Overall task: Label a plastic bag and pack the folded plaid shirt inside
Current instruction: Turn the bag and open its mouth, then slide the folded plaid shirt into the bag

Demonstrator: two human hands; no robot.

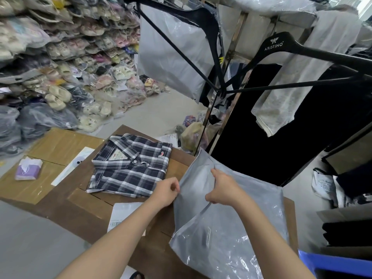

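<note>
Label (122, 215) partly hidden under left forearm; its print too small to read. Bag (231, 228) cut off at bottom edge.

One plaid shirt (131, 165), two grey plastic bags (231, 208), two black hangers (302, 49), one tissue pack (29, 169).

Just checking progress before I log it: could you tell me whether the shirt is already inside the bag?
No, the shirt lies folded on the cardboard, beside the bag.

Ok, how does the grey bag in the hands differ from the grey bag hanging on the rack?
The held bag lies on the cardboard, pinched by the left hand and right hand; the hanging bag is untouched. The held one is crumpled, the hanging one smoother. Both are grey, glossy plastic.
</note>
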